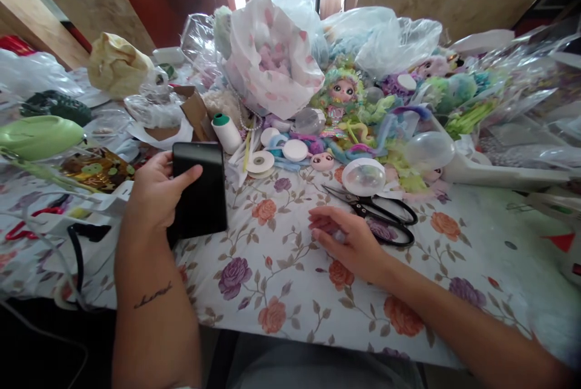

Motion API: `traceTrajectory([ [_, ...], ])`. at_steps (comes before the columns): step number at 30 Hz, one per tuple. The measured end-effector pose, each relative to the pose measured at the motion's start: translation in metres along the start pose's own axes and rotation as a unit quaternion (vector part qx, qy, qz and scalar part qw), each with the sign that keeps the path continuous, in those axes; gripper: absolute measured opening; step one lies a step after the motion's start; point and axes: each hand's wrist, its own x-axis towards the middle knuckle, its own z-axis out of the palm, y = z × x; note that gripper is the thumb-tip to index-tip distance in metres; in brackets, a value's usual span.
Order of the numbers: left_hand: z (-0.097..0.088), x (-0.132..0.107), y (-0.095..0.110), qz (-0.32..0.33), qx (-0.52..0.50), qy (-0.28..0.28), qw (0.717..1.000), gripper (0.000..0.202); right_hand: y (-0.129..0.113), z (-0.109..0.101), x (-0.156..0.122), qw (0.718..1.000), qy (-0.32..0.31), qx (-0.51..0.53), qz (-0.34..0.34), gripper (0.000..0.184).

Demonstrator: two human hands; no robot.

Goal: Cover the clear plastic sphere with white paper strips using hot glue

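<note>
My left hand (157,186) grips a black smartphone (200,195) with a dark screen, the thumb lying across its upper part. The phone is held tilted up above the tablecloth, left of centre. On the flowered tablecloth (295,268) rests my right hand (345,238), its fingers loosely bent and apart, with nothing in it. Just beyond and to the right of that hand lie black-handled scissors (385,219), blades pointing left. A clear plastic dome (364,177) sits against them.
A white thread cone (227,135) and a ribbon spool (260,162) stand behind the phone. Dolls (342,89), coloured plush and plastic bags (276,56) pile up at the back. Cables and a power strip (91,225) crowd the left; a glue gun (508,174) shows at right.
</note>
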Motion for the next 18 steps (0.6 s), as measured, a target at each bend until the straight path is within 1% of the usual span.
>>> traceTrajectory([
  [1,0.011,-0.005,0.005,-0.028,-0.120,-0.007,0.992,0.034,-0.003,0.001,0.000,0.999,-0.023,0.036,0.026,0.034],
  [2,0.024,-0.011,0.009,-0.044,-0.209,-0.036,0.976,0.033,-0.005,0.002,-0.001,0.996,-0.044,0.071,0.044,0.042],
  [3,0.037,-0.018,0.012,-0.069,-0.271,-0.097,0.955,0.033,-0.008,0.003,-0.001,0.991,-0.064,0.102,0.056,0.052],
  [4,0.051,-0.025,0.014,-0.106,-0.309,-0.155,0.932,0.036,-0.010,0.004,-0.002,0.986,-0.078,0.130,0.065,0.061],
  [5,0.063,-0.033,0.015,-0.140,-0.326,-0.200,0.913,0.041,-0.011,0.005,-0.002,0.982,-0.085,0.155,0.073,0.067],
  [6,0.074,-0.041,0.015,-0.155,-0.332,-0.212,0.906,0.045,-0.011,0.006,-0.003,0.978,-0.083,0.177,0.079,0.070],
  [8,0.091,-0.055,0.013,-0.189,-0.323,-0.238,0.896,0.045,-0.010,0.009,-0.005,0.972,-0.067,0.208,0.086,0.071],
  [10,0.101,-0.064,0.010,-0.202,-0.329,-0.233,0.892,0.040,-0.006,0.010,-0.008,0.969,-0.051,0.227,0.086,0.067],
  [12,0.106,-0.068,0.008,-0.213,-0.349,-0.232,0.883,0.034,-0.003,0.011,-0.009,0.965,-0.039,0.244,0.090,0.064],
  [14,0.108,-0.068,0.008,-0.226,-0.379,-0.243,0.864,0.023,-0.001,0.011,-0.010,0.961,-0.028,0.258,0.100,0.063],
  [15,0.108,-0.067,0.008,-0.237,-0.393,-0.251,0.852,0.021,0.000,0.010,-0.010,0.958,-0.021,0.266,0.104,0.064],
  [18,0.109,-0.065,0.008,-0.274,-0.428,-0.259,0.821,0.035,-0.001,0.009,-0.007,0.948,-0.008,0.301,0.105,0.064],
])
